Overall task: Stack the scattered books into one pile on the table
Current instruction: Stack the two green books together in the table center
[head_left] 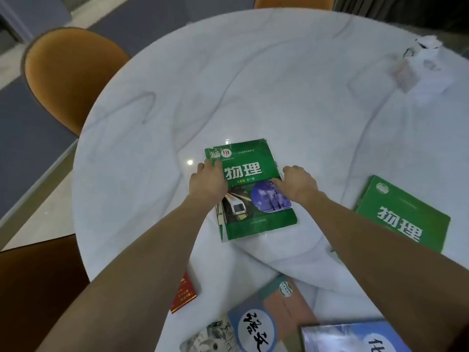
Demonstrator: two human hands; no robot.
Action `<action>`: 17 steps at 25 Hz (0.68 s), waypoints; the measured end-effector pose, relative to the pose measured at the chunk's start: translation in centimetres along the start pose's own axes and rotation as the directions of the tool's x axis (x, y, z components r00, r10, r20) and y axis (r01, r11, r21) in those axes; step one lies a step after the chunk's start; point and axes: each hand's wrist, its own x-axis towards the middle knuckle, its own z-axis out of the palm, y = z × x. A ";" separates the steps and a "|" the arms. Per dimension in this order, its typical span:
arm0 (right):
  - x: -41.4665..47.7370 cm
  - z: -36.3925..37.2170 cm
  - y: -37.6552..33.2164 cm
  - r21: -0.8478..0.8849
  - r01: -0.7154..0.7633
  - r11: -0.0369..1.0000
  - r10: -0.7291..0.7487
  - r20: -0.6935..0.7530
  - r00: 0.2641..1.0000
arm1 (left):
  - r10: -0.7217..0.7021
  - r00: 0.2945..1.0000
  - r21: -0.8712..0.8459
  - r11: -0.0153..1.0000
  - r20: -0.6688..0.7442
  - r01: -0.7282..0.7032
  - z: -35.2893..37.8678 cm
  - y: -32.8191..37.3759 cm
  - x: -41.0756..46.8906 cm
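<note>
A green physics book (253,199) lies on top of another book at the middle of the round white marble table (253,85); the lower book's edges peek out on the left. My left hand (208,181) grips the stack's left edge and my right hand (297,185) grips its right edge. A second green physics book (403,214) lies flat to the right. Near the front edge lie a brownish-blue book (274,316), a blue book (355,339), a grey illustrated book (210,336) and a small red book (184,293).
Crumpled white paper and a small box (418,64) sit at the table's far right. An orange chair (68,74) stands at the far left, a second orange chair (291,1) behind the table, and a dark brown chair (33,288) at the near left.
</note>
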 end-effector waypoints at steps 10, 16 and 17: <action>1.1 1.8 -0.3 0.363 -0.164 0.917 0.188 -0.031 0.982 | -0.473 0.872 -0.557 0.694 0.126 0.456 2.5 0.8 2.0; 1.1 1.9 -0.2 0.450 -0.209 0.868 0.247 -0.026 0.969 | -0.500 0.827 -0.837 0.314 0.255 0.448 2.3 0.4 1.4; 1.1 1.8 -0.2 0.462 -0.219 0.859 0.256 -0.019 0.966 | -0.472 0.844 -0.866 0.276 0.256 0.417 2.3 0.7 1.1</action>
